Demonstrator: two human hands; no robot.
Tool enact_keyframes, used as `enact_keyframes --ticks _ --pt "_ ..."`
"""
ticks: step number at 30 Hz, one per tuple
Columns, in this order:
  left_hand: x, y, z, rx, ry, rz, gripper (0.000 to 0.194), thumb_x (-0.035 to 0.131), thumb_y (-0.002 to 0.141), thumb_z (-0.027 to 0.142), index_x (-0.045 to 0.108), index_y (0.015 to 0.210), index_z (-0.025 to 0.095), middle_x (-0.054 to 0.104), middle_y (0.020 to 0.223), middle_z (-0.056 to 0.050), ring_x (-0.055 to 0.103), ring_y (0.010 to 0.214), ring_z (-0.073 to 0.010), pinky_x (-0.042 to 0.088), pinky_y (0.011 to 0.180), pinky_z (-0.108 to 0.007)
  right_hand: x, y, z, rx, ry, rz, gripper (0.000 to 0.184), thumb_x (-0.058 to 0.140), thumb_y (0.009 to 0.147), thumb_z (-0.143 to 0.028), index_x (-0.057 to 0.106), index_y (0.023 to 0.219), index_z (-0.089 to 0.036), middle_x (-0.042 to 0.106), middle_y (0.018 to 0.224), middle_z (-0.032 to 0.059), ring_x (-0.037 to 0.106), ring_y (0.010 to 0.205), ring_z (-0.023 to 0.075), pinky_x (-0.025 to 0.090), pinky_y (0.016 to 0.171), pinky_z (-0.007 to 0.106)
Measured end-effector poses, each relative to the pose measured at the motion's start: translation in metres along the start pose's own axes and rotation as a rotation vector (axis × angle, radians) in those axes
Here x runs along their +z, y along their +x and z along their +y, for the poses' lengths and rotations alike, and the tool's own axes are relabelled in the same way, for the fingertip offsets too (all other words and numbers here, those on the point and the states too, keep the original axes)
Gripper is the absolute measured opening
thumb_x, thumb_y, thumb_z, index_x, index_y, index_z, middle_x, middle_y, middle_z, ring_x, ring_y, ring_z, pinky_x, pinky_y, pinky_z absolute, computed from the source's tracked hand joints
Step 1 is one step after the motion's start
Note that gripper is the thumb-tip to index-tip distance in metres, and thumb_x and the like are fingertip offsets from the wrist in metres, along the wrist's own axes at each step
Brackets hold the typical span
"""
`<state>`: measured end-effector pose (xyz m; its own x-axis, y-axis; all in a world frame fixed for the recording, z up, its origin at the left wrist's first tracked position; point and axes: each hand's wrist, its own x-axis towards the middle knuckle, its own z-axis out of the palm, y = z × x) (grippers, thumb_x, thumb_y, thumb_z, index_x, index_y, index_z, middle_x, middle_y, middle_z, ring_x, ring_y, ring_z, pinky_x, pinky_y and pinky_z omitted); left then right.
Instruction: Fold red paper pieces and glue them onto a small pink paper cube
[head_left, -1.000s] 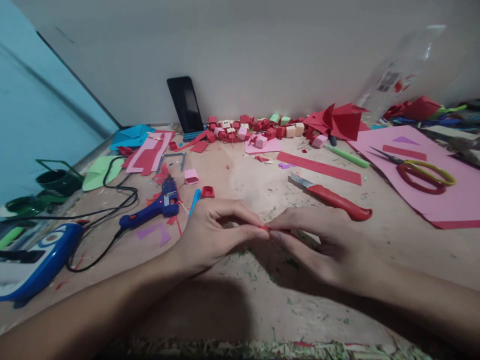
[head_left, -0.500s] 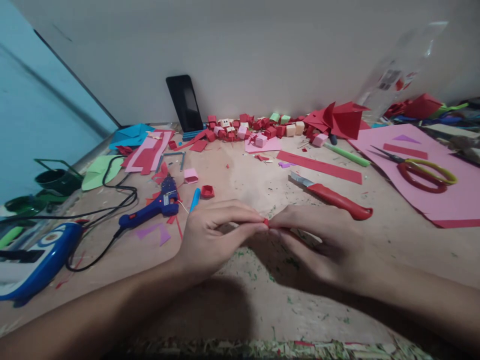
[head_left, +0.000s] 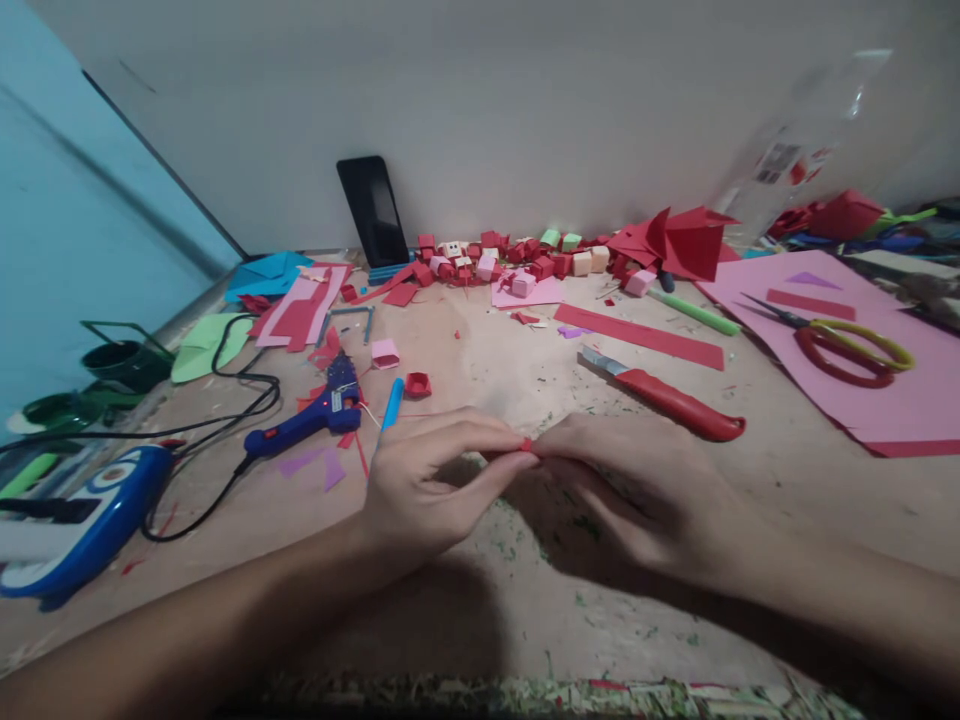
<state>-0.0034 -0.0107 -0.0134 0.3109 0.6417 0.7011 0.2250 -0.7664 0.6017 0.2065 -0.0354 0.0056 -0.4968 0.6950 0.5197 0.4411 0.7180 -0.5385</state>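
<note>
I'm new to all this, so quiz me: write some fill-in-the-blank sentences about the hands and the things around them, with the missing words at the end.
The left hand and right hand meet at a small piece coloured ____.
The scissors have one red handle loop and one ____ loop.
They lie on a large sheet whose colour is ____.
The glue gun has a ____ body.

Missing words: red; yellow; pink; blue.
</note>
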Motion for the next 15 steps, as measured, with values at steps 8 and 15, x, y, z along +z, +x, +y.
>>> enact_keyframes --ticks 8,15 --pt "0.0007 0.0016 0.0006 0.048 0.06 0.001 0.014 0.081 0.084 0.008 0.076 0.085 0.021 0.082 0.079 -0.001 0.075 0.065 -0.0145 0.063 0.064 -0.022 -0.0006 0.0016 -0.0006 0.0 -0.015 0.033 0.021 0.056 0.1 -0.017 0.072 0.087 -0.017 0.081 0.081 0.0102 0.076 0.068 0.0188 0.053 0.056 0.026" --pt "0.0009 0.0024 0.0021 0.041 0.047 0.006 0.014 0.08 0.084 0.007 0.075 0.084 0.021 0.081 0.077 -0.001 0.074 0.063 -0.0126 0.061 0.062 -0.021 0.0008 0.0015 0.0003 0.062 0.026 0.072 0.02 0.061 0.1 -0.018 0.073 0.085 -0.014 0.08 0.075 0.0079 0.071 0.058 0.0151 0.049 0.052 0.024"
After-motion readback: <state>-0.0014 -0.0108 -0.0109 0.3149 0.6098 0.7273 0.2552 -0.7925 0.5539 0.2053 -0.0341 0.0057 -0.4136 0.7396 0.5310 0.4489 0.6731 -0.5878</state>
